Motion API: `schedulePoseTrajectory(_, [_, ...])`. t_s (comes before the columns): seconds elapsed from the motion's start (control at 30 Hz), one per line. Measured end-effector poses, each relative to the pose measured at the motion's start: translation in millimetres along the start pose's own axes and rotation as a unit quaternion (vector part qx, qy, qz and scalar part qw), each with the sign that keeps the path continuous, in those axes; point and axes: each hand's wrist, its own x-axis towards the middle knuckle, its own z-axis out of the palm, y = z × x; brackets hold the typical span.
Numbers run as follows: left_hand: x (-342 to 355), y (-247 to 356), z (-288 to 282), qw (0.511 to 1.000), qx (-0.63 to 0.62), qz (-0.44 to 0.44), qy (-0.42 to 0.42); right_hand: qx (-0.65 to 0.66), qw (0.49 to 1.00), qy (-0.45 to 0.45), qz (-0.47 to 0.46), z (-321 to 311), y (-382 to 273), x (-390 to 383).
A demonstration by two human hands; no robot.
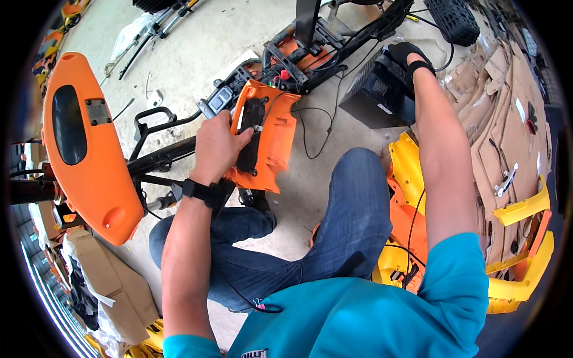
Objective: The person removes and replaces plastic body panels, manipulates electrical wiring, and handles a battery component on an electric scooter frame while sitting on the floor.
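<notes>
My left hand [219, 146] is closed on the left edge of an orange plastic cover panel [276, 140], its thumb over the panel's inner side. A black inset strip [252, 134] runs down the middle of that side. Out to the right, my right hand [407, 55], in a black glove, grips the upper end of a black box-shaped battery [382, 92] with pale labels. The battery stands tilted above or on the floor; its contact underneath is unclear. Between the hands, beyond the panel, lies a vehicle frame [298, 51] with cables and orange parts.
A long orange body shell [89, 149] with a dark oval inset stands at left. Flattened cardboard [507, 131] is stacked at right, with yellow panels [406, 161] beside my knee. A loose black cable [325, 140] trails across the concrete floor. A cardboard box [110, 274] sits at lower left.
</notes>
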Motion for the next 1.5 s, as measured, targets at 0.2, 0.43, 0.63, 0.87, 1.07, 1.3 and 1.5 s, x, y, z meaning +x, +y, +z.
schedulePoseTrajectory(0.2, [1.4,-3.6,5.8,0.999,0.04,0.0,-0.014,-0.005,1.0,0.013,0.001,11.0,5.4,13.2])
schedulePoseTrajectory(0.43, [10.2,-20.2,23.0,0.998,0.057,-0.014,-0.017,0.014,0.998,0.005,-0.054,13.9,10.7,14.0])
schedulePoseTrajectory(0.63, [56.0,-19.0,4.5,0.997,0.073,0.013,-0.03,0.019,0.996,-0.003,-0.092,0.2,8.7,0.3])
schedulePoseTrajectory(0.87, [92.4,-63.5,-5.5,0.988,0.151,0.03,0.021,-0.001,0.999,0.017,-0.052,-8.3,8.1,-14.0])
schedulePoseTrajectory(1.07, [106.6,-131.2,16.4,0.984,0.147,-0.001,0.102,-0.041,0.996,0.01,-0.084,-2.7,10.9,-0.1])
schedulePoseTrajectory(1.3, [128.5,-143.9,8.7,0.998,-0.008,-0.057,0.035,-0.087,0.987,-0.035,-0.128,-0.9,14.3,8.5])
schedulePoseTrajectory(1.5, [130.0,-112.5,-5.5,0.986,-0.087,-0.057,-0.133,-0.051,0.991,-0.014,-0.124,-1.5,14.0,-0.2])
